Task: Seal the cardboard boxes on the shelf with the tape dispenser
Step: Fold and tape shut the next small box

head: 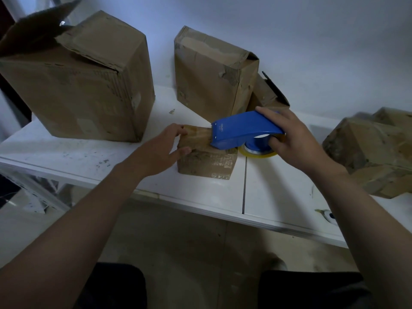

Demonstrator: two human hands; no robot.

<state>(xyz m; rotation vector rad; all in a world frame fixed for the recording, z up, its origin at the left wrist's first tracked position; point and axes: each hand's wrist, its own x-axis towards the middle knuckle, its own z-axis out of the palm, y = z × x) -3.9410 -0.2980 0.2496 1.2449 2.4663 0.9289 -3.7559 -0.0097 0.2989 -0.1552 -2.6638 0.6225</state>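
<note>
A small cardboard box (207, 162) sits on the white shelf (278, 197) near its front edge. My left hand (166, 150) grips the box's left end, fingers over the top and thumb on the front. My right hand (292, 139) grips the blue tape dispenser (243, 130), whose front end rests on the box's top. A strip of clear tape runs from the dispenser across the top toward my left fingers. The yellowish tape roll (256, 152) shows beneath the dispenser.
A large box (89, 85) with a raised flap stands at the back left. A medium box (211, 72) stands behind the small one, with a smaller open box (269, 92) beside it. Crumpled boxes (374, 152) lie at the right. A wall backs the shelf.
</note>
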